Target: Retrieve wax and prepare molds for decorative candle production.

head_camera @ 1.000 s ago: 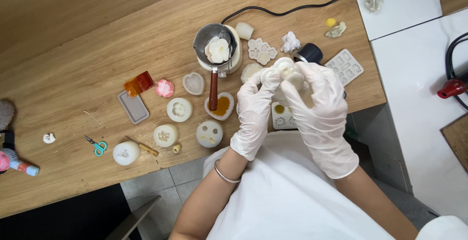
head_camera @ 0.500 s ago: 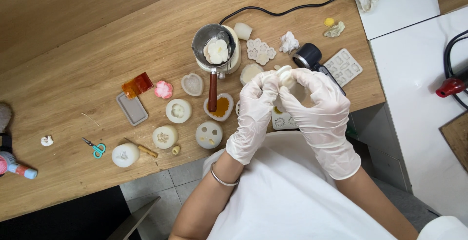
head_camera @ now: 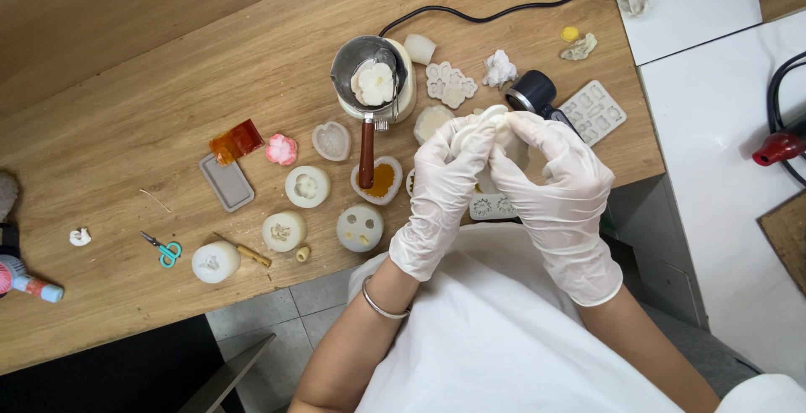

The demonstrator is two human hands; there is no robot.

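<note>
Both my hands wear white gloves and meet over the near edge of a wooden table [head_camera: 151,86]. My left hand [head_camera: 441,190] and my right hand [head_camera: 554,178] together grip a pale white silicone mould [head_camera: 497,119], mostly hidden between the fingers. Under the hands lies a flat white mould tray [head_camera: 491,206]. Just beyond the fingertips stands a black round device [head_camera: 532,91].
A metal melting pot [head_camera: 369,73] with a brown handle holds white wax, on a cream base. Around it lie several round white moulds [head_camera: 306,186], a pink flower piece [head_camera: 281,149], an orange block [head_camera: 236,140], small teal scissors [head_camera: 164,249] and a grid mould [head_camera: 594,111]. A black cable [head_camera: 520,6] crosses the table.
My hands have shifted slightly toward me and to the right with the mould, and the fingers have regripped it. Nothing else on the table has moved.
</note>
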